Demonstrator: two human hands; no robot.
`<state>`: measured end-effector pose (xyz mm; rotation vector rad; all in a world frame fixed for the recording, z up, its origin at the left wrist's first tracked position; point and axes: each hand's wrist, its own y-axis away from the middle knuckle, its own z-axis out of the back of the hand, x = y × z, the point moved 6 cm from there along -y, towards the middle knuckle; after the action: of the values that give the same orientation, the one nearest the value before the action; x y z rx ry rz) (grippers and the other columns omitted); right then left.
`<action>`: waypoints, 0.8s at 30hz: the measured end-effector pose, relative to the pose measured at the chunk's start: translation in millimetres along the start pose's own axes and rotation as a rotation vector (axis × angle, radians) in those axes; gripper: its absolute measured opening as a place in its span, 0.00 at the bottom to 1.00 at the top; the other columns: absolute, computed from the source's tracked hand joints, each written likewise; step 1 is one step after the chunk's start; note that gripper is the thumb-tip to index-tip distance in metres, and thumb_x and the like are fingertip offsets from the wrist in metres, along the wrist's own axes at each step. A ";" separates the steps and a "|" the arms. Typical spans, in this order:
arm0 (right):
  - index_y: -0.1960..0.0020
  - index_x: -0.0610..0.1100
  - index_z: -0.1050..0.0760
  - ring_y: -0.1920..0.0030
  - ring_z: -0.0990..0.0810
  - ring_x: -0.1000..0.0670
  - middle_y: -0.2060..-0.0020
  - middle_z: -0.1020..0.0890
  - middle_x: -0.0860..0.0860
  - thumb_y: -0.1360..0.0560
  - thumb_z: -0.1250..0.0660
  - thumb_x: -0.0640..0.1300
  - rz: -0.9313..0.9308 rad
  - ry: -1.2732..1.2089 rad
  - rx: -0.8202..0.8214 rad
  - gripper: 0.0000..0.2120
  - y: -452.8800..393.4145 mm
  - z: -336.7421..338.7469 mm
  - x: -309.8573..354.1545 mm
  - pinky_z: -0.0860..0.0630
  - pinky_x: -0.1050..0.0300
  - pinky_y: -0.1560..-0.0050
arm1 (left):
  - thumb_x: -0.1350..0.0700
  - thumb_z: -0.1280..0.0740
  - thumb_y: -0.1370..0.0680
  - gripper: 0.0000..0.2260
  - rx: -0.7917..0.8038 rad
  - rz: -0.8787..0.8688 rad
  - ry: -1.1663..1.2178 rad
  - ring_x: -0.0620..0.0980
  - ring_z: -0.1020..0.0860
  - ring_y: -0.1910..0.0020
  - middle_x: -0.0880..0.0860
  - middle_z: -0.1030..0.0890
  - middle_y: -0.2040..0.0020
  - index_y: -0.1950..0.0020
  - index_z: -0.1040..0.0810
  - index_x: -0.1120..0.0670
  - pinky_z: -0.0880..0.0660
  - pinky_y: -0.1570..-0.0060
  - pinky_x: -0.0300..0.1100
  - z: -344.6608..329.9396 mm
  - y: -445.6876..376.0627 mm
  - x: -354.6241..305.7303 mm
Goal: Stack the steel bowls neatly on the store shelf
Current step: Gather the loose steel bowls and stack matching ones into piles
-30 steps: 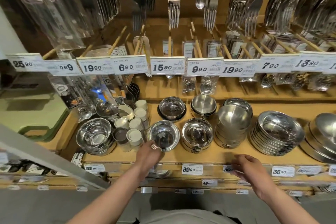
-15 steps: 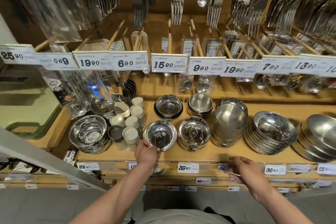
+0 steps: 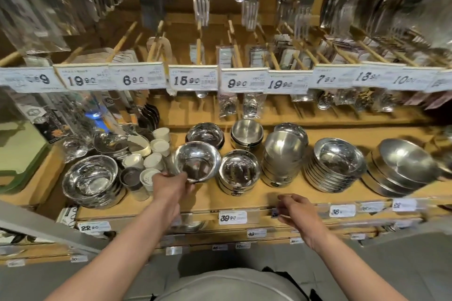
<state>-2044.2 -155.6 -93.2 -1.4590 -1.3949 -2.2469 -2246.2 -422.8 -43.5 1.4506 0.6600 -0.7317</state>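
My left hand (image 3: 168, 188) pinches the near rim of a shiny steel bowl (image 3: 197, 161) and holds it tilted above the wooden shelf (image 3: 249, 200). Just right of it stands a short stack of steel bowls (image 3: 238, 172). Behind sit a dark-based bowl (image 3: 205, 134) and another small stack (image 3: 247, 134). A tall stack of matte bowls (image 3: 281, 156) stands further right. My right hand (image 3: 297, 209) hovers at the shelf's front edge, fingers loosely curled, holding nothing.
A stack of wide bowls (image 3: 90, 178) stands at the left, with white shakers (image 3: 154, 154) beside it. Shallow plate stacks (image 3: 337, 166) and large bowls (image 3: 403, 166) fill the right. Price tags (image 3: 232, 217) line the edge; packaged cutlery (image 3: 249, 7) hangs overhead.
My left hand has lifted the bowl off the shelf and tilted it up. My right hand has stayed near the front edge.
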 end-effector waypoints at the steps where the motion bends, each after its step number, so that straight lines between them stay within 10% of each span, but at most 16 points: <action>1: 0.45 0.39 0.21 0.56 0.17 0.45 0.60 0.16 0.43 0.18 0.36 0.41 0.013 -0.010 0.009 0.08 2.0 0.6 3.0 0.19 0.54 0.55 | 0.66 0.31 0.22 0.11 0.020 0.000 0.005 0.51 0.16 0.68 0.64 0.16 0.51 0.40 0.25 0.65 0.17 0.69 0.39 -2.9 1.9 -4.2; 6: 0.44 0.38 0.21 0.58 0.18 0.47 0.60 0.17 0.44 0.18 0.37 0.41 0.090 -0.075 0.010 0.09 14.7 20.3 28.2 0.19 0.49 0.51 | 0.65 0.31 0.21 0.06 0.172 0.009 0.032 0.53 0.15 0.61 0.59 0.13 0.63 0.45 0.22 0.62 0.17 0.67 0.39 -39.3 21.1 -25.9; 16: 0.44 0.44 0.19 0.55 0.16 0.52 0.54 0.14 0.49 0.19 0.34 0.47 0.300 -0.259 0.023 0.09 22.6 114.8 123.9 0.16 0.56 0.56 | 0.67 0.34 0.21 0.10 0.604 -0.113 -0.278 0.61 0.18 0.40 0.66 0.17 0.43 0.40 0.22 0.69 0.18 0.44 0.50 -201.7 99.8 -34.0; 20: 0.44 0.43 0.20 0.52 0.14 0.47 0.50 0.14 0.45 0.22 0.29 0.48 0.334 -0.301 0.054 0.11 4.6 160.6 146.0 0.16 0.54 0.56 | 0.70 0.35 0.23 0.08 0.619 -0.041 -0.173 0.59 0.16 0.43 0.66 0.17 0.43 0.45 0.22 0.67 0.18 0.62 0.36 -264.4 124.6 -12.3; 24: 0.44 0.41 0.22 0.59 0.16 0.50 0.54 0.16 0.45 0.25 0.26 0.40 0.355 -0.153 -0.031 0.11 -28.0 202.5 148.2 0.19 0.60 0.62 | 0.68 0.35 0.21 0.08 0.597 -0.079 -0.245 0.57 0.15 0.48 0.65 0.16 0.46 0.44 0.22 0.68 0.16 0.52 0.45 -316.2 130.8 8.8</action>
<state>-2003.6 63.3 25.9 -1.7596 -1.0368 -1.9801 -2126.9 -109.2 24.2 1.8373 0.3169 -1.2166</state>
